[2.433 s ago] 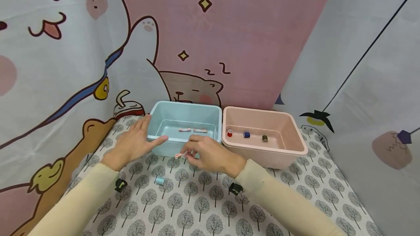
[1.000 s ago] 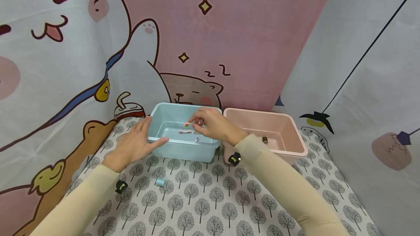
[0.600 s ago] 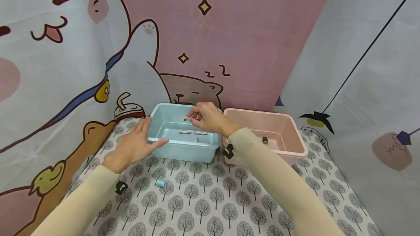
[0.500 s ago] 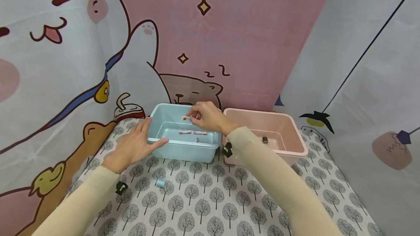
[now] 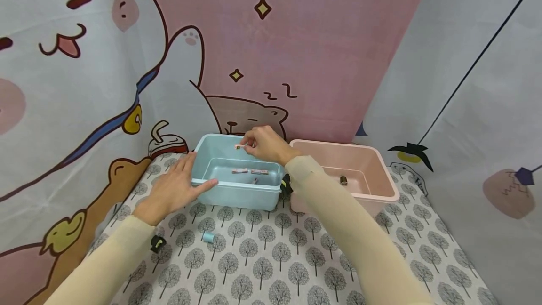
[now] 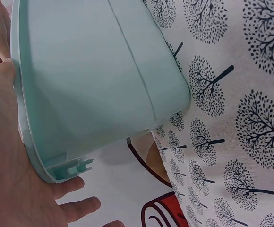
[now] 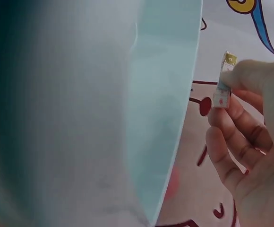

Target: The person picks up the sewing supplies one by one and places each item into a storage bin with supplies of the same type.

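My right hand (image 5: pixel 267 144) is raised over the back of the light blue bin (image 5: pixel 237 191), pinching a small printed strip (image 5: pixel 238 147) between thumb and fingertips. In the right wrist view this strip (image 7: pixel 224 81) shows yellow, blue and pale pink patches. Two similar pale printed strips, a left one (image 5: pixel 239 171) and a right one (image 5: pixel 259 172), lie on the bin's floor, with a smaller piece (image 5: pixel 255 181) nearer the front. Fingers straight, my left hand (image 5: pixel 174 191) rests against the bin's left front corner; its thumb (image 6: pixel 4 71) lies on the rim.
A pink bin (image 5: pixel 334 142) stands to the right, partly behind my right sleeve. An olive thread spool (image 5: pixel 343 180) lies inside it. On the tree-print cloth (image 5: pixel 262 267) in front sits a light blue spool (image 5: pixel 208 237). A cartoon curtain (image 5: pixel 322 51) hangs close behind both bins.
My right hand has moved from in front of the blue bin up and back over it, with the strip. A smaller piece now lies in the bin. The left hand stays put.
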A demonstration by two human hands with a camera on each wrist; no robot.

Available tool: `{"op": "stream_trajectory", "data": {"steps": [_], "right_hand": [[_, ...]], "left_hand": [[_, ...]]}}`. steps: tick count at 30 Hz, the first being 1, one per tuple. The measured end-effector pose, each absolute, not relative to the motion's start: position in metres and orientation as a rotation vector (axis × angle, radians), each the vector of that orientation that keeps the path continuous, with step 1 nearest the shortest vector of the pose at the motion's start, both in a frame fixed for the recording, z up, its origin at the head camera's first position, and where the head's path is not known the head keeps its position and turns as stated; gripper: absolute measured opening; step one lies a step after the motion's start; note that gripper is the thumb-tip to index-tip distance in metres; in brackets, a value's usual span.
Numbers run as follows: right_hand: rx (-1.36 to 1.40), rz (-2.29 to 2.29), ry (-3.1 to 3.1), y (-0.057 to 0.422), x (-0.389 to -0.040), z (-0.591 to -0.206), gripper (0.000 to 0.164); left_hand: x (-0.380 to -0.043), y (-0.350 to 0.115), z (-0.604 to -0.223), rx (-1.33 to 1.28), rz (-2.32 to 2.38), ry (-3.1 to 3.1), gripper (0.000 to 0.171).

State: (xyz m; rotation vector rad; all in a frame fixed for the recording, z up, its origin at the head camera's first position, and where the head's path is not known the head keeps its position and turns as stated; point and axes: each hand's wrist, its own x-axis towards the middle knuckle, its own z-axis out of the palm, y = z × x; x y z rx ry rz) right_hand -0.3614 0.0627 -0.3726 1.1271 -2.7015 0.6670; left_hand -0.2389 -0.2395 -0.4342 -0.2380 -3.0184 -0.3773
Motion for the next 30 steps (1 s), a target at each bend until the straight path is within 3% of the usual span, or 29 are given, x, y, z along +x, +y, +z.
{"op": "stream_trajectory", "data": {"steps": [30], "right_hand": [[1.028,0.631,-2.814,0.043,-0.38,-0.365,0.019]], "left_hand": [[-0.243,-0.24,-0.436,-0.236,-0.374,-3.022,0.13]]}}
